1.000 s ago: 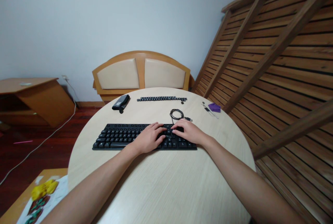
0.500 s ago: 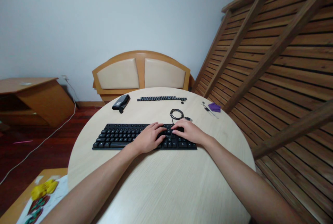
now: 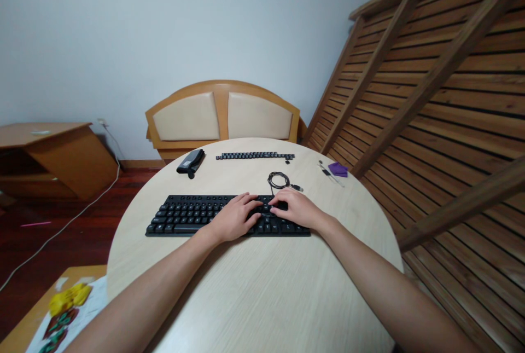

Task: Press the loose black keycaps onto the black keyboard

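Work at the keyboard [image 3: 188, 216] looks only partway along: keycaps cover its left part, yet a long row of loose keycaps [image 3: 254, 155] lies off it at the far side of the table [image 3: 254, 287], with a single cap [image 3: 287, 162] just beside the row's right end. How many places stand bare I cannot tell, as the hands hide part of the right side. The keyboard lies flat under both hands. The left hand [image 3: 235, 215] has its grip spread, thumb apart from forefinger; the right hand [image 3: 297, 208] has thumb and forefinger near each other over the keys, and I cannot tell whether that grip pinches anything. The only likely container is a black pouch-like item [image 3: 191, 161] at the far left, its inside hidden
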The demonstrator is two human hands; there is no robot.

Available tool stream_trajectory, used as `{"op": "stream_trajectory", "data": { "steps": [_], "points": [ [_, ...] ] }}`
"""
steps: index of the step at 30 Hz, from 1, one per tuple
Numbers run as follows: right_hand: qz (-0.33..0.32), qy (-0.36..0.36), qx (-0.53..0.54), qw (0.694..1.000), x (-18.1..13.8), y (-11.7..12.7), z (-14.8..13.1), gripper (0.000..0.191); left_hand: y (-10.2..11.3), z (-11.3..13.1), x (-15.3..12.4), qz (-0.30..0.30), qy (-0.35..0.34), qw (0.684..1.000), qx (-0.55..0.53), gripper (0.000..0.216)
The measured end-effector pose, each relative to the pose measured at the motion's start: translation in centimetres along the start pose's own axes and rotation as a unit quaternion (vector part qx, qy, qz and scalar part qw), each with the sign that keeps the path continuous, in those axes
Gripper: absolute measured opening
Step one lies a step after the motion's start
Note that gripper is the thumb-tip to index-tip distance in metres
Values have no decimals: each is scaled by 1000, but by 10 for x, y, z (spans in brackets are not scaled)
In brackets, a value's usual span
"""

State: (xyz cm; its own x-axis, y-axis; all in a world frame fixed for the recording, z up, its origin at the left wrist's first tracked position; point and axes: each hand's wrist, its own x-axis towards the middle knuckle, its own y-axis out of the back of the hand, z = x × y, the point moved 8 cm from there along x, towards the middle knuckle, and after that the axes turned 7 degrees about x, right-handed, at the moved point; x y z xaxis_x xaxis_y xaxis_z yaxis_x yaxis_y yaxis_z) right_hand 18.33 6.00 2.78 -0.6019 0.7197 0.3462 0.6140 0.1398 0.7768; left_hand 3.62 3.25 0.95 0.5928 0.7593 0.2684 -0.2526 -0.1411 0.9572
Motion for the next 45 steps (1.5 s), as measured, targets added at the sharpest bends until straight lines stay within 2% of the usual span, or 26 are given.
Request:
{"op": "stream_trajectory", "data": {
  "steps": [5,12,19,23,31,45],
  "points": [
    [-1,-3,29,1000,-1,6,1,22,8,7,-1,23,-26,999,11,41],
    [42,-3,56,998,-7,26,24,17,17,15,-1,38,-33,998,26,42],
    [24,-46,94,994,-8,17,38,21,17,31,-2,10,-69,997,24,45],
    [22,-44,101,994,-8,16,34,21,18,38,-3,-3,-85,996,14,46],
    [24,10,109,994,-4,13,10,16,19,39,-4,-3,-91,996,7,46],
    [5,31,82,996,-3,6,4,8,20,40,-4,-3,-97,995,-1,43]
  ]
}}
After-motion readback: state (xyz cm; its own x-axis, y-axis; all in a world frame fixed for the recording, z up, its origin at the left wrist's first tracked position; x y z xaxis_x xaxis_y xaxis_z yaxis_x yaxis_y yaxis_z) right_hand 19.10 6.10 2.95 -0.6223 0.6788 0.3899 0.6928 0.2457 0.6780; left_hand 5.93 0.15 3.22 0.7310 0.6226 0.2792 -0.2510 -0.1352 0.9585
